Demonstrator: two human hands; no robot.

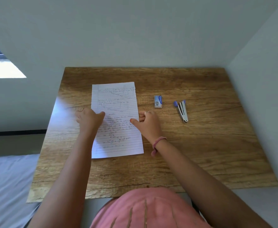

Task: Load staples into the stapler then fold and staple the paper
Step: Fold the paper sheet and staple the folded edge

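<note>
A lined sheet of paper (117, 102) covered in handwriting lies flat on the wooden table (200, 145). My left hand (88, 120) is at the sheet's left edge, thumb on top and fingers curled at the edge. My right hand (149, 123) is at the right edge in the same way, thumb lying on the paper. Both hands appear to pinch the sheet at its middle. To the right lies a small blue and white staple box (158, 101). Further right lies a stapler (182, 111) with blue ends, its arms spread apart, untouched by either hand.
The table stands in a corner, with a wall along its far edge and another along its right side. A bed with a grey sheet (6, 186) lies to the left. Bare wood surrounds the paper, the box and the stapler.
</note>
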